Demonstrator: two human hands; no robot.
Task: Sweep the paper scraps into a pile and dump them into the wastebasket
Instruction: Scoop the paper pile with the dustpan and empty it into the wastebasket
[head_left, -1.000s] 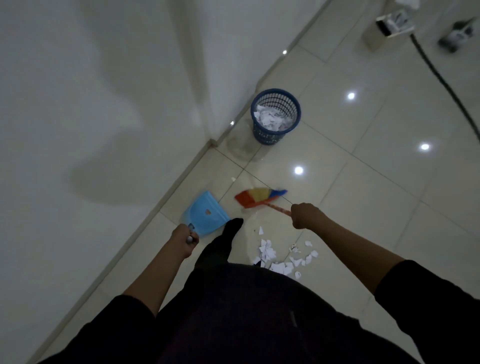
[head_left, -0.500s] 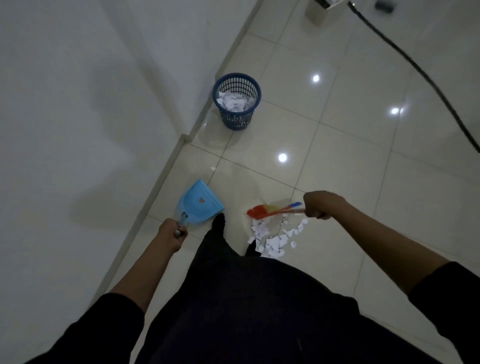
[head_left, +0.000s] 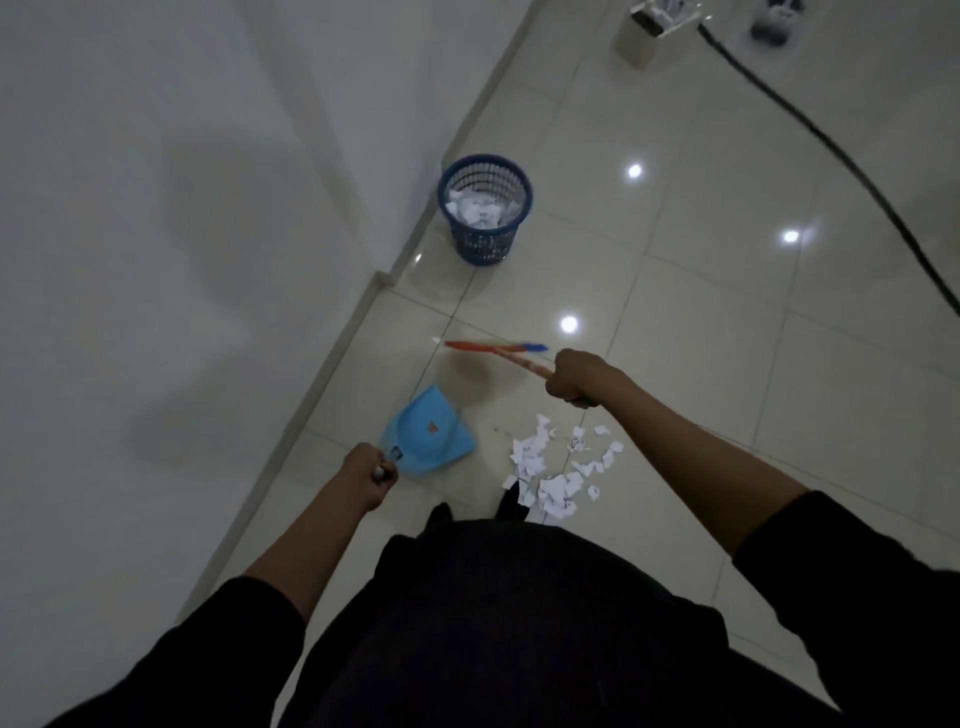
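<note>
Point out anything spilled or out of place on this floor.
White paper scraps lie scattered on the tiles by the person's feet, beside the blue dustpan, not in it. The blue wastebasket by the wall already holds paper. A black cable trails across the floor.

Broom head (head_left: 493, 346) blurred, perhaps mid-swing

Open floor (head_left: 675, 415) between scraps (head_left: 558, 470) and wastebasket (head_left: 485, 208).

Paper scraps (head_left: 558, 473) lie on the floor (head_left: 727, 364) just before the person's feet. The dustpan (head_left: 431, 434) sits at their 9 o'clock, near the wall (head_left: 156, 260); the broom (head_left: 498, 349) is at 12 o'clock. The wastebasket (head_left: 485, 208), with paper in it, stands beyond at 11 o'clock, beside the wall. A cable (head_left: 831, 156) crosses at 2 o'clock.
</note>
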